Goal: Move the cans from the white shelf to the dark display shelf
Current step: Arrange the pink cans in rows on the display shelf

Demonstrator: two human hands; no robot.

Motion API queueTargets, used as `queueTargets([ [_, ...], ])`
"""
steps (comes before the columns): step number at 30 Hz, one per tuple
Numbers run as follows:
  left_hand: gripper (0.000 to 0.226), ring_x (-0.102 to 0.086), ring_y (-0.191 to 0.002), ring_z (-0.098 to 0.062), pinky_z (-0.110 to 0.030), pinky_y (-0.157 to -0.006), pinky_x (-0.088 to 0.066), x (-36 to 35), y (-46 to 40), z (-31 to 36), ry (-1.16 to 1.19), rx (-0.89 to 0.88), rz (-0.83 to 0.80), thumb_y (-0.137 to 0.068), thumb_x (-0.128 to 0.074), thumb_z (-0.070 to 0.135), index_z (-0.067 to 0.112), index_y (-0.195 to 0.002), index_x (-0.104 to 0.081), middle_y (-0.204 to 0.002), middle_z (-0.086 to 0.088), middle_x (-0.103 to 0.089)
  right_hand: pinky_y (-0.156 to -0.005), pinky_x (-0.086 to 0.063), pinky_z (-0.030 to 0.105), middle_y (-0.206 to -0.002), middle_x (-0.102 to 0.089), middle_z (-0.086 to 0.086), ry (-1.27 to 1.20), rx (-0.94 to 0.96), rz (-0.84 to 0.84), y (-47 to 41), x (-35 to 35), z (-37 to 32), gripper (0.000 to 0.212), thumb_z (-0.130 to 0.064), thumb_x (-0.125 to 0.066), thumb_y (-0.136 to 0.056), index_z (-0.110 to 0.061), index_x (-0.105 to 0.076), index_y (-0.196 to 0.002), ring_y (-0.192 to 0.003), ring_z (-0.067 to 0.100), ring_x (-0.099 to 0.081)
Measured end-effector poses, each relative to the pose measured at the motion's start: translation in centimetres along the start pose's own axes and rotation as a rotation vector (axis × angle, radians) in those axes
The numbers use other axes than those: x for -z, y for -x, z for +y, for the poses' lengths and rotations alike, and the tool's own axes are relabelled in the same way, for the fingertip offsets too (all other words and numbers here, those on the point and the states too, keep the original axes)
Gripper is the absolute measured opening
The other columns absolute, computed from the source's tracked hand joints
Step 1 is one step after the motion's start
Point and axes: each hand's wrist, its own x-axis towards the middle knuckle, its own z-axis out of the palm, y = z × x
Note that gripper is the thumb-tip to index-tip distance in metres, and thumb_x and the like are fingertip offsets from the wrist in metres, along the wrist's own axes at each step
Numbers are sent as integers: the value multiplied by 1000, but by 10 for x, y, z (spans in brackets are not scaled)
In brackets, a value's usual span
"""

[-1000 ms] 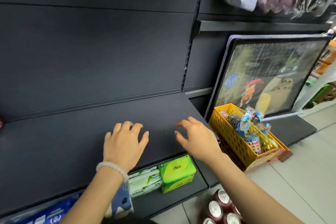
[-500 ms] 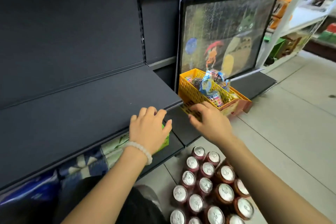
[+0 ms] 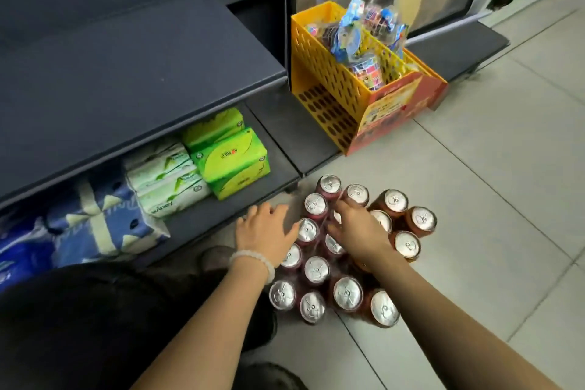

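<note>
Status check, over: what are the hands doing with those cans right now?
Left hand open beside the cans. Right hand reaching into the cluster, grip unclear. Cans upright on the floor. Dark shelf bare, nothing in the way.

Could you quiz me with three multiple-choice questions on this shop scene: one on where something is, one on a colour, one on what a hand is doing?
1. Where do the cans stand?
A. on the tiled floor
B. on the dark shelf
C. in the basket

2. What colour is the basket by the dark shelf?
A. blue
B. yellow
C. white

3. What is the left hand doing?
A. lifting a can high
B. gripping a tissue pack
C. reaching with spread fingers beside the cans

Answers:
1 A: the silver can tops cluster on the floor tiles below the shelf.
2 B: its perforated walls are yellow.
3 C: its fingers are straight and hold nothing, while the right hand is down among the can tops.
</note>
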Motion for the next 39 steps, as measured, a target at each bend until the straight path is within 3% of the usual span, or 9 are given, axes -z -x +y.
queueTargets([
  [11, 63, -41, -126, -22, -40, -98, -34, -67, -25, -17, 60, 67, -204, -82, -54, 58, 33, -137, -38, -135, 1, -47, -78, -50, 39, -134, -44, 6, 113, 14, -233, -56, -83, 13, 57, -32, -62, -85, -20, -40, -136, -114, 30, -53],
  [16, 72, -40, -125, -22, -40, -97, -33, -102, -36, -24, 32, 51, -330, -74, -60, 65, 35, -137, -38, -135, 4, -48, -71, -52, 39, -129, -43, 6, 191, 78, -230, -64, -98, 23, 66, -33, -67, -80, -24, -39, -139, -108, 31, -56],
  [25, 65, -44, -120, -27, -40, -94, -37, -99, -52, -21, 50, 73, -441, -63, -74, 54, 33, -120, -50, -119, -4, -59, -65, -50, 38, -115, -50, 5, 164, 79, -214, -72, -89, 15, 45, -36, -67, -80, -19, -55, -119, -96, 32, -61],
  [29, 59, -49, -112, -32, -38, -87, -44, -69, -53, -29, 124, 151, -378, -58, -75, 53, 33, -109, -55, -111, -6, -61, -67, -46, 35, -118, -53, 2, 172, 118, -227, -64, -62, 5, 46, -35, -68, -76, -17, -53, -116, -99, 29, -60],
  [34, 61, -50, -111, -32, -35, -86, -44, -25, -37, -27, 145, 151, -237, -61, -75, 52, 34, -115, -53, -116, -7, -55, -67, -43, 38, -104, -60, 12, 121, 170, -169, -45, -24, -18, 36, -29, -60, -76, -9, -49, -103, -95, 35, -58],
  [39, 64, -47, -115, -32, -36, -88, -44, 24, 0, -30, 124, 119, -136, -64, -72, 56, 33, -120, -52, -121, -8, -53, -81, -49, 36, -119, -56, 5, 149, 303, -67, -16, 20, -46, 59, -32, -68, -72, -20, -49, -127, -108, 28, -57],
])
